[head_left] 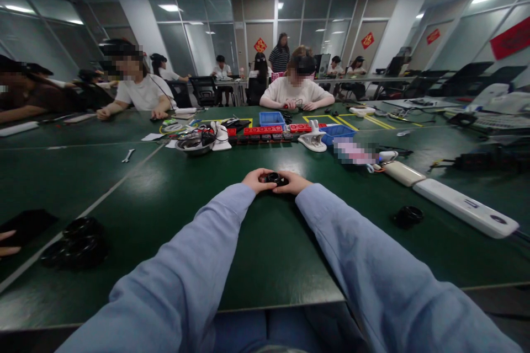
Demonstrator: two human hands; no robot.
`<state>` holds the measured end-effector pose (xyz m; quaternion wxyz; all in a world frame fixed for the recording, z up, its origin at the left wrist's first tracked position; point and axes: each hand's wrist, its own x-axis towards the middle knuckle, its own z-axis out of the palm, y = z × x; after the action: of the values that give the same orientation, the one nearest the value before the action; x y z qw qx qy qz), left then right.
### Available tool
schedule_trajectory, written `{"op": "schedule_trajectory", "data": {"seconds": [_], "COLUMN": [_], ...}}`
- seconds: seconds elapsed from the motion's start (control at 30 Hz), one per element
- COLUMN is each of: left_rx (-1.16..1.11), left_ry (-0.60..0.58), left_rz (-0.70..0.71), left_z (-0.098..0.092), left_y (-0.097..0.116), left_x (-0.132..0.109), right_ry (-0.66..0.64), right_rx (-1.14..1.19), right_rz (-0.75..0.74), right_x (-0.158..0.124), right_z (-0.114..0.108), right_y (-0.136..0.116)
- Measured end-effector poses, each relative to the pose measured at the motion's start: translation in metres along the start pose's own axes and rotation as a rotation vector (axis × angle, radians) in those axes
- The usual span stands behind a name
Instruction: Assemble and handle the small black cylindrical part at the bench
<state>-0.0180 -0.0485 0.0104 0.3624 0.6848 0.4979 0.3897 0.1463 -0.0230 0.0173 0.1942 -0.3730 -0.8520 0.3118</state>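
Both of my hands meet over the green table, around a small black round part (274,177) with a ring-shaped top. My left hand (256,181) is curled round its left side, the thumb along the front. From the right, my right hand (295,182) grips the same part, thumb near the other thumb. The part's underside is hidden by my fingers. A similar black ring-shaped part (408,215) lies to the right of my right forearm. To the left, several more black ring-shaped parts (80,242) sit in a cluster.
A wrench (128,156) lies at left. Ahead stand a metal bowl (194,142), white clamps (313,137), red blocks (265,131) and blue bins (271,118). A white power strip (466,207) stretches along the right. A co-worker's fingers (8,244) show at far left; another person sits opposite.
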Motion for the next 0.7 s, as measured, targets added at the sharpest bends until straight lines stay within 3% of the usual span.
{"op": "schedule_trajectory", "data": {"seconds": [0.1, 0.7], "left_rx": [-0.061, -0.096], "left_ry": [-0.063, -0.047], "left_rz": [0.0, -0.045], "left_z": [-0.003, -0.0021], "left_y": [-0.0008, 0.0082], "left_x": [0.0003, -0.0031], "right_ry": [-0.091, -0.082], "right_rx": [0.109, 0.092], "right_rz": [-0.019, -0.064], "right_x": [0.0, 0.0031], "right_z": [-0.0054, -0.003], "right_y": [0.0055, 0.0065]}}
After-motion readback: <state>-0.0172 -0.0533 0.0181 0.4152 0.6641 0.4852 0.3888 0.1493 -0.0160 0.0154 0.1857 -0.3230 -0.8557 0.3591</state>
